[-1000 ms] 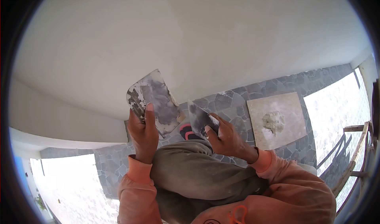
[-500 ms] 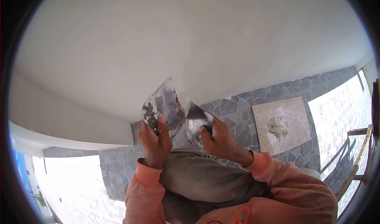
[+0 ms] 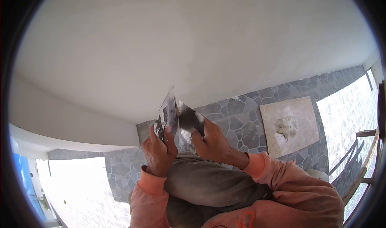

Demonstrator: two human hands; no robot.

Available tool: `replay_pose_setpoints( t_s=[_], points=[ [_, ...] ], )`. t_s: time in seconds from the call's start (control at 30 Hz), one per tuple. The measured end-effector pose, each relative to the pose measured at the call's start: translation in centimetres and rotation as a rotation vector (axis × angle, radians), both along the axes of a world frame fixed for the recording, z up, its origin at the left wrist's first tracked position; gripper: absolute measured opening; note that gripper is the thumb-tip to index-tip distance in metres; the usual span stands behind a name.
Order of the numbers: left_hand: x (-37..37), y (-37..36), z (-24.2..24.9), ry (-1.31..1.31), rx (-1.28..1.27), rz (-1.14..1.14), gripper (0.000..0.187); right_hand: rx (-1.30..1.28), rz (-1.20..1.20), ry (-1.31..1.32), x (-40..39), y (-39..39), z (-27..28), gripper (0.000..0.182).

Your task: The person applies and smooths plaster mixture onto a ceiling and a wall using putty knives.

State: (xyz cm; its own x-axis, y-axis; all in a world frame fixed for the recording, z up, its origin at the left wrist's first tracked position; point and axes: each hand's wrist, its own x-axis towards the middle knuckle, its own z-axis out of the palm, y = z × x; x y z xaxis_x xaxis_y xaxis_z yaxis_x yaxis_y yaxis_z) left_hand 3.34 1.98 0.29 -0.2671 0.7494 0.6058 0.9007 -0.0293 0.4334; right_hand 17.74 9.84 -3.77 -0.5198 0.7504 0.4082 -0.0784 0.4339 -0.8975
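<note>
My left hand [image 3: 160, 151] is closed on a putty-stained metal scraper [image 3: 166, 114], its thumb on the blade face and the pointed corner upward. In my right hand [image 3: 213, 141] is a second scraper [image 3: 190, 121], a dark, shiny blade with pale smears, gripped between thumb and fingers. The two blades meet or overlap at their inner edges, in front of the pale wall. What the fingers do behind the blades is hidden.
A pale wall [image 3: 193, 47] rises ahead, with a curved ledge [image 3: 72, 117] at left. On the grey stone floor [image 3: 241, 125] at right lies a square board [image 3: 291, 143] bearing a putty lump [image 3: 286, 126]. Wooden poles [image 3: 364, 163] stand at far right.
The left scraper has turned and now looks narrower. My right hand and its scraper have moved left against it. The view has shifted slightly.
</note>
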Motion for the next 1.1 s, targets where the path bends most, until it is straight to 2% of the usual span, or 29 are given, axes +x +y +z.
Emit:
replay_pose_setpoints(
  t_s=[0.33,0.47,0.53,0.57,0.67,0.73,0.77,0.9,1.0,1.1],
  points=[
    [-0.1,0.2,-0.3,0.08,-0.243,0.047,0.033,0.009,-0.004,0.04,-1.2,0.5,-0.2,0.032],
    [-0.2,0.5,-0.4,0.105,-0.237,-0.003,0.033,0.011,0.0,0.07,-1.3,0.8,-0.2,0.029],
    [0.0,0.6,-0.2,0.107,-0.235,-0.002,0.032,-0.123,0.019,0.043,-1.1,0.9,0.1,0.025],
    [0.0,0.6,-0.2,0.097,-0.27,0.009,0.031,-0.191,0.028,0.029,-0.9,0.9,0.2,0.023],
    [-0.1,0.5,-0.3,0.061,-0.358,0.034,0.027,-0.184,-0.063,0.031,0.0,1.2,0.2,0.014],
    [-0.2,0.3,-0.8,0.025,-0.391,0.042,0.025,-0.336,-0.107,-0.027,0.8,1.7,-0.4,0.014],
    [-0.2,0.3,-0.8,-0.023,-0.38,0.053,0.024,-0.41,-0.13,-0.059,1.3,2.2,-1.0,0.015],
    [-0.7,0.2,-0.6,-0.209,-0.378,0.085,0.024,-0.411,-0.2,-0.019,3.0,4.9,-5.4,0.016],
    [-1.9,-0.3,-1.4,-0.29,-0.322,0.077,0.027,-0.18,-0.351,-0.246,2.9,7.3,-10.0,0.018],
    [-3.1,-0.8,-1.2,-0.386,-0.272,0.094,0.031,0.075,-0.449,-0.215,1.4,10.2,-15.4,0.028]
  ],
)
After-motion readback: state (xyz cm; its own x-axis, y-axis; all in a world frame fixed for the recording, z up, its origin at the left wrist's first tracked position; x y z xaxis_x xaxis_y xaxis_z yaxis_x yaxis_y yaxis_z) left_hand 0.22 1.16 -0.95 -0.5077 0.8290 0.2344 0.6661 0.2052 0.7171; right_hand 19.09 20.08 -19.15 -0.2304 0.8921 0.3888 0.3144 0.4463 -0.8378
